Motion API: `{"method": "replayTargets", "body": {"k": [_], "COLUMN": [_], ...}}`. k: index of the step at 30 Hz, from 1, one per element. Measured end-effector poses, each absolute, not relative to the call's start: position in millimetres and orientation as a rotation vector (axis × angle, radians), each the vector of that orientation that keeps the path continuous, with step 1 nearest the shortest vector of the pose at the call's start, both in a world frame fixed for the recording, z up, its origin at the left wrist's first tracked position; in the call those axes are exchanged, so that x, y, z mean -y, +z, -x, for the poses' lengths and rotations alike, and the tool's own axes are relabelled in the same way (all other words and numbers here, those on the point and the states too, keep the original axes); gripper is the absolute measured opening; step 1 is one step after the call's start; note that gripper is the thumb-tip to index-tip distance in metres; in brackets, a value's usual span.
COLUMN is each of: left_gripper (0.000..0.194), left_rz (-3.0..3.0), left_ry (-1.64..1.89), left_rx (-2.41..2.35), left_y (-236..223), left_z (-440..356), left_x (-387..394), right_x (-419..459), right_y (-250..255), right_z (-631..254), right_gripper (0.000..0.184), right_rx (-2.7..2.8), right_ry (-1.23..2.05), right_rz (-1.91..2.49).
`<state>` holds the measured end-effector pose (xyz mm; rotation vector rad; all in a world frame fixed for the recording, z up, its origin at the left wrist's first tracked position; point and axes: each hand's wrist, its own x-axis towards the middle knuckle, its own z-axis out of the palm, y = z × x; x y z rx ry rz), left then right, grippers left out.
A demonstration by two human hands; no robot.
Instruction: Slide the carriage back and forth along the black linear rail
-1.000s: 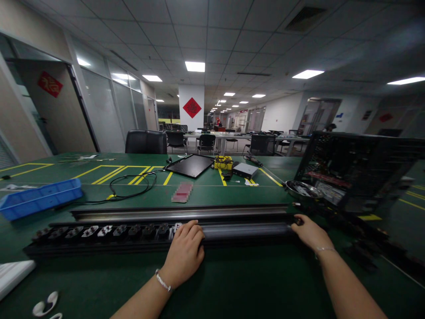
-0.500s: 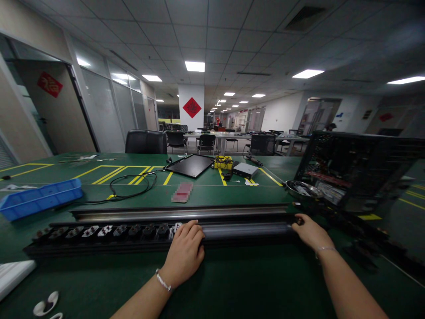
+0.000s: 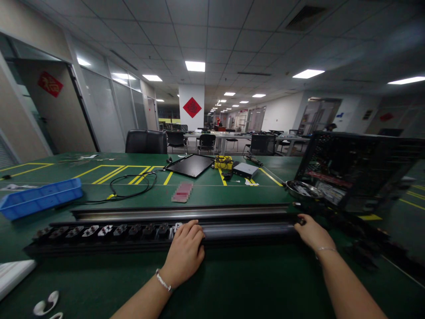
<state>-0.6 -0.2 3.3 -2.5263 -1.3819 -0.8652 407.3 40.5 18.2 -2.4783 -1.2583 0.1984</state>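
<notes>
A long black power strip housing (image 3: pixel 252 234) lies across the green table in front of me, with a row of socket modules (image 3: pixel 105 231) filling its left half. My left hand (image 3: pixel 187 248) is closed over the strip at the last module on the right, which its fingers partly hide. At the strip's right end, my right hand (image 3: pixel 308 230) has thumb and fingers pinched at a small dark piece, too dim to name. Parallel behind the strip lies a long dark metal rail (image 3: pixel 186 215).
A blue bin (image 3: pixel 41 199) and a looped black cable (image 3: pixel 133 184) lie left. Behind are a dark flat panel (image 3: pixel 190 165), a yellow box (image 3: pixel 223 162) and a grey box (image 3: pixel 245 169). An open computer case (image 3: pixel 352 168) and a metal bowl (image 3: pixel 303 189) stand right.
My right hand has shifted slightly to the right at the end of the strip. My left hand and the strip look unmoved.
</notes>
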Motion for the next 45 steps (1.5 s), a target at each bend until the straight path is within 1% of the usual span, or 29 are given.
{"method": "replayTargets", "body": {"k": [4, 7, 12, 21, 36, 45], "left_gripper": [0.022, 0.022, 0.021, 0.022, 0.022, 0.022], "left_rz": [2.542, 2.537, 2.512, 2.504, 2.523, 2.521], "left_ry": [-0.864, -0.870, -0.873, -0.871, -0.878, -0.882], "left_rx": [1.393, 1.388, 1.368, 1.358, 1.372, 1.346], "left_y": [3.3, 3.6, 3.7, 3.8, 3.2, 4.4], "left_z": [0.9, 0.6, 0.2, 0.7, 1.4, 0.6], "left_x": [-0.1, -0.4, 0.0, 0.4, 0.2, 0.5], "right_x": [-40.0, -39.6, -40.5, -41.5, -28.7, -29.2], "right_y": [19.4, 19.5, 17.2, 14.8, 35.8, 31.6], "right_z": [-406.5, -406.3, -408.5, -410.9, -395.4, -398.2], "right_gripper": [0.055, 0.059, 0.065, 0.062, 0.055, 0.055], "right_rx": [1.244, 1.228, 1.223, 1.261, 1.173, 1.166], "right_ry": [0.240, 0.264, 0.219, 0.185, 0.184, 0.150], "right_rz": [2.487, 2.486, 2.484, 2.505, 2.580, 2.566]}}
